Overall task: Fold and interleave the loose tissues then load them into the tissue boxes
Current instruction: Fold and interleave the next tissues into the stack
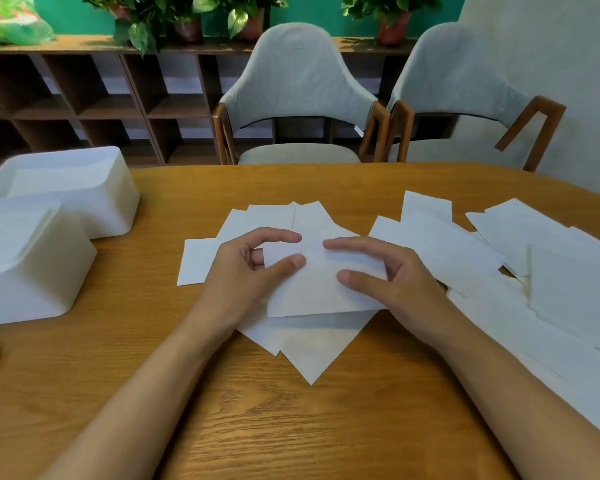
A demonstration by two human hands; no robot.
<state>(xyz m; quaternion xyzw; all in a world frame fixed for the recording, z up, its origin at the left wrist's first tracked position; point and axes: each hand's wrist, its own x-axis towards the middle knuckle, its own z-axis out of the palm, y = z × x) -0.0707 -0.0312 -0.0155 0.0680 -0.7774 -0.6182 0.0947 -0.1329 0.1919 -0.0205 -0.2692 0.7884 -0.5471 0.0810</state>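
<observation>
Bare tabletop (291, 427) near edge & far ctr; tissue boxes (66, 195) at left, loose tissues (482, 244) across ctr/right.

Left hand (250, 268) pinches the left edge of the folded tissue (312, 292); right hand (399, 278) presses its right side. Beneath lies a tissue pile (309, 351) on the table (291, 427). Two tissue boxes (94, 199) stand left.

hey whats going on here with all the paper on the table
A person is working on a tissue pile in the middle of the table. The left hand pinches the left edge of the top tissue; the right hand rests flat on it. At the right lie loose tissues. At the left, the far box and near box both hold tissues.
</observation>
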